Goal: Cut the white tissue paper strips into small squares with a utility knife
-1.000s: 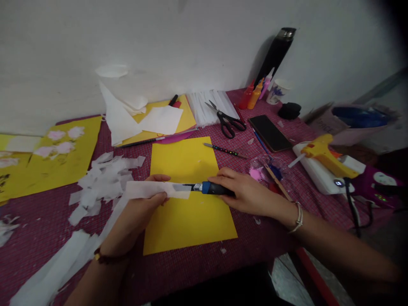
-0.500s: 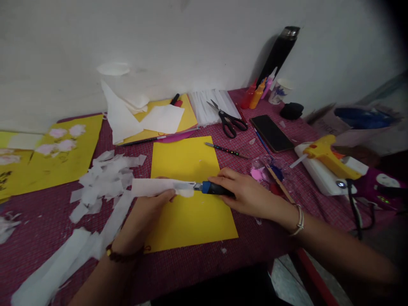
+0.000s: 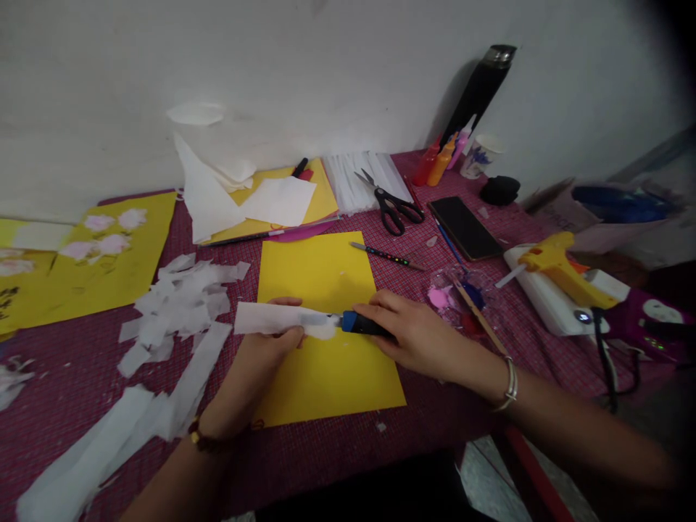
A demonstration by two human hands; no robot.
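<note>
My left hand (image 3: 269, 346) pinches a long white paper strip (image 3: 272, 317) just above a yellow sheet (image 3: 325, 330) on the red checked cloth. The strip trails down to the lower left. My right hand (image 3: 413, 332) is closed on the blue and black handles of a pair of scissors (image 3: 359, 323), whose blades meet the right end of the strip. Both hands hover over the middle of the yellow sheet.
A pile of white paper scraps (image 3: 179, 301) lies left of the sheet. Behind are black scissors (image 3: 394, 206), a dotted pencil (image 3: 385, 256), a phone (image 3: 465, 227), paint bottles (image 3: 435, 163) and a black flask (image 3: 478, 90). A yellow glue gun (image 3: 560, 272) rests at the right.
My left hand has slid right along the strip toward the scissors, and the strip's free right end has shortened against the blades. The right hand has barely moved.
</note>
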